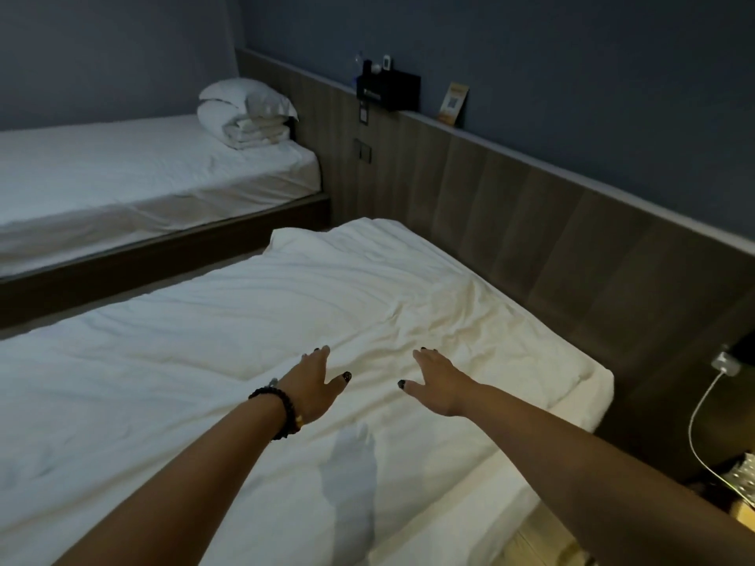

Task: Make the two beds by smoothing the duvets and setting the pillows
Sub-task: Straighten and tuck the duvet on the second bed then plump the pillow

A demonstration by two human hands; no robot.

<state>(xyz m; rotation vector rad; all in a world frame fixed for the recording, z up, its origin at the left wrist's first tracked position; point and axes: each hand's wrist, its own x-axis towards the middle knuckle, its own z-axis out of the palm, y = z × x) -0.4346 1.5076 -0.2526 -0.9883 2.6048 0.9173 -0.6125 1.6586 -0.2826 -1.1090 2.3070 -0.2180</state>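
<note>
Left hand: the left hand (313, 384) reaches out over the near bed (588, 406), fingers straight and spread, thumb out to the side, holding nothing; whether it touches the cloth cannot be told. A dark bead bracelet (282, 406) sits on its wrist.
Right hand: the right hand (439, 381) is stretched out just beside the left, fingers straight, thumb apart, holding nothing.
Near duvet: the white duvet (228, 332) lies spread over the near bed, wrinkled most near the head edge ahead of the hands; its far corner at the head end is slightly bunched up.
Far bed: the far bed (135, 173) shows a bare white sheet; at its head-end corner by the wall lies a folded duvet (249, 130) with a pillow (253, 96) on top.
Wall: a wooden panel (510, 189) runs along the heads of both beds; on its ledge stand a black box (390, 91) and a small yellow card (453, 104).
Right edge: a white charger cable (698, 410) hangs from a plug beside the near bed.
</note>
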